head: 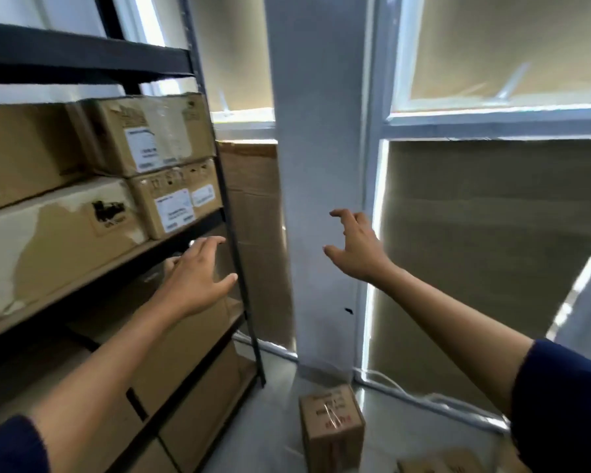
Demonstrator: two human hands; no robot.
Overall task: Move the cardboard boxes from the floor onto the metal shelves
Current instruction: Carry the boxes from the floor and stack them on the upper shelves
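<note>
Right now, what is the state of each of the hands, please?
Left hand: open, fingers spread, holds nothing, in front of the shelf.
Right hand: open, fingers loosely curled, holds nothing.

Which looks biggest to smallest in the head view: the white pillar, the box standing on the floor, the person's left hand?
1. white pillar
2. box on the floor
3. left hand, though nearness makes this last ranking unsure.

I see both arms bare to above the elbow, each with a dark navy short sleeve [567,404] at the upper arm.
</note>
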